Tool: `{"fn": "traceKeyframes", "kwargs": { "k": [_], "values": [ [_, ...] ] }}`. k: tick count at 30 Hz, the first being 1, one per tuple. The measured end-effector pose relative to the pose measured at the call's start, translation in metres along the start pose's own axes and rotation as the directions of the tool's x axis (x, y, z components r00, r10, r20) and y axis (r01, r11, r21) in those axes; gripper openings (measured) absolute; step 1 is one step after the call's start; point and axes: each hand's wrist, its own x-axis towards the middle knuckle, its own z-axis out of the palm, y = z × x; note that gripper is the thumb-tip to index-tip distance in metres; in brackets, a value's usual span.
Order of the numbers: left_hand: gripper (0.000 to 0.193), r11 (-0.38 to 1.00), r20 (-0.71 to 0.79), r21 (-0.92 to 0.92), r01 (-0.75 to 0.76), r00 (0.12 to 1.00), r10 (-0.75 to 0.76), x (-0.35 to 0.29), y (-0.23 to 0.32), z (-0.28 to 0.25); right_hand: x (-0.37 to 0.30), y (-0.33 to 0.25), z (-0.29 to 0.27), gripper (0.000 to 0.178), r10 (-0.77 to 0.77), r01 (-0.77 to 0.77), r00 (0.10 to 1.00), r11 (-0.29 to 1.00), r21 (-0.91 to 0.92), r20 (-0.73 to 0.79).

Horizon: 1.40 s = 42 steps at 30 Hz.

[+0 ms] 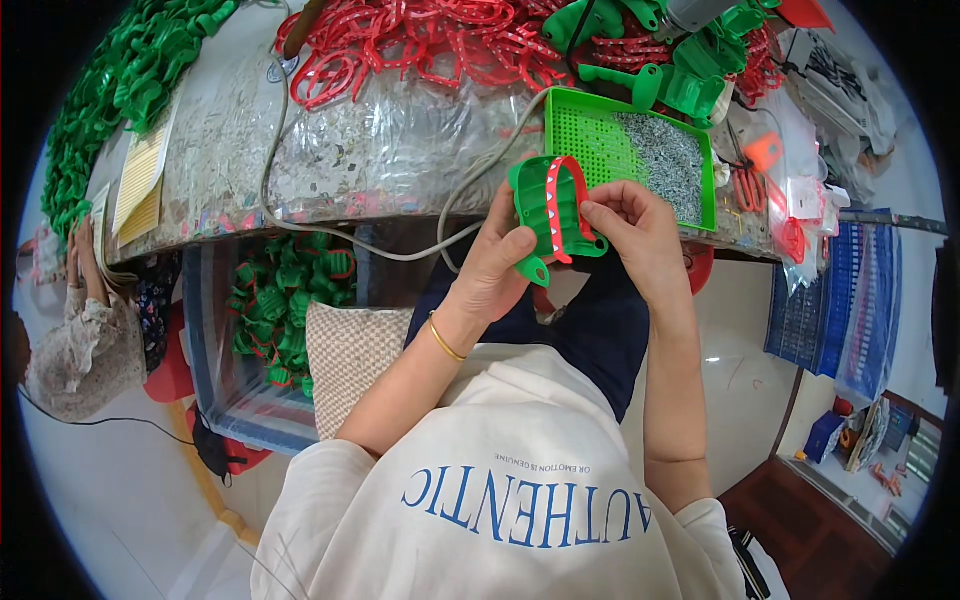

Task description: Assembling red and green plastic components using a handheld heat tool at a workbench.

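My left hand [490, 262] grips a ridged green plastic shell [535, 212] by its left side, thumb on its face. Across the shell stands a curved red plastic strip [554, 200] with white tooth-like triangles. My right hand [637, 232] is closed, its thumb and fingertips pinched on the strip's right arm, beside the shell's right edge. Both hands are over my lap at the table's near edge. Just beyond them a bright green tray [590, 135] with a perforated floor holds a heap of small silvery metal pieces [668, 160], too small to name.
Red strips [420, 40] lie heaped at the far side of the table [390, 150]; green parts [140, 70] pile up at the left. A grey cable [345, 232] loops over the near edge. A crate [265, 415] of green-and-red pieces stands left of me. Another person [85, 350] sits far left.
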Motion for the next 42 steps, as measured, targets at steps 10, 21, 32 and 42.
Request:
{"fn": "traceKeyframes", "kwargs": {
  "k": [10, 21, 32, 42],
  "values": [
    [0.088, 0.993, -0.07, 0.12, 0.012, 0.998, -0.004, -0.003, 0.001, 0.0, -0.006, 0.001, 0.009, 0.009, -0.034, 0.016, 0.994, 0.985, -0.169, -0.103],
    [0.084, 0.982, -0.074, 0.191, 0.013, 0.997, 0.001, -0.002, 0.001, 0.0, -0.005, 0.008, 0.01, 0.009, -0.029, 0.014, 0.994, 0.989, -0.147, -0.105],
    [0.073, 0.914, 0.06, -0.307, 0.264, 0.964, -0.258, -0.013, -0.003, -0.011, -0.018, 0.007, -0.005, 0.025, -0.033, 0.022, 0.992, 0.996, 0.092, 0.119],
    [0.083, 0.895, 0.068, -0.264, 0.36, 0.932, -0.355, -0.009, -0.006, -0.008, 0.112, -0.113, -0.085, 0.056, -0.727, 0.692, 0.588, 0.679, -0.244, -0.355]
  ]
}}
